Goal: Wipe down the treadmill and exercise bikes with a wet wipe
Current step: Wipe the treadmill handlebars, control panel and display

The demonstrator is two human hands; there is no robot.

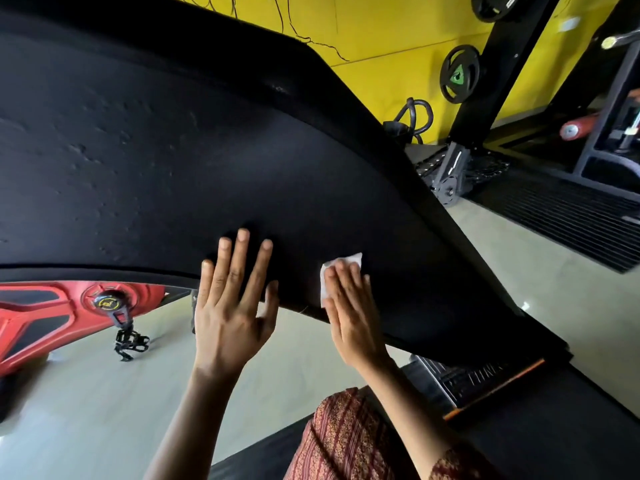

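Mid-wipe on black panel (173, 150), likely treadmill. Right hand (349, 306) presses wipe (346, 260) flat by panel's near edge, fingers straight, together. Left hand (232, 306) braces just left, fingers spread wide. Next: sweep wipe far-left. Bike (41, 317) not yet wiped.

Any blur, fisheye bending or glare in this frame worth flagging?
Head view: wide-angle distortion bows the black panel. Head view: the left edge goes soft around the red bike. Head view: the left hand, right hand and wipe are sharp. Head view: small glare spot on the floor.
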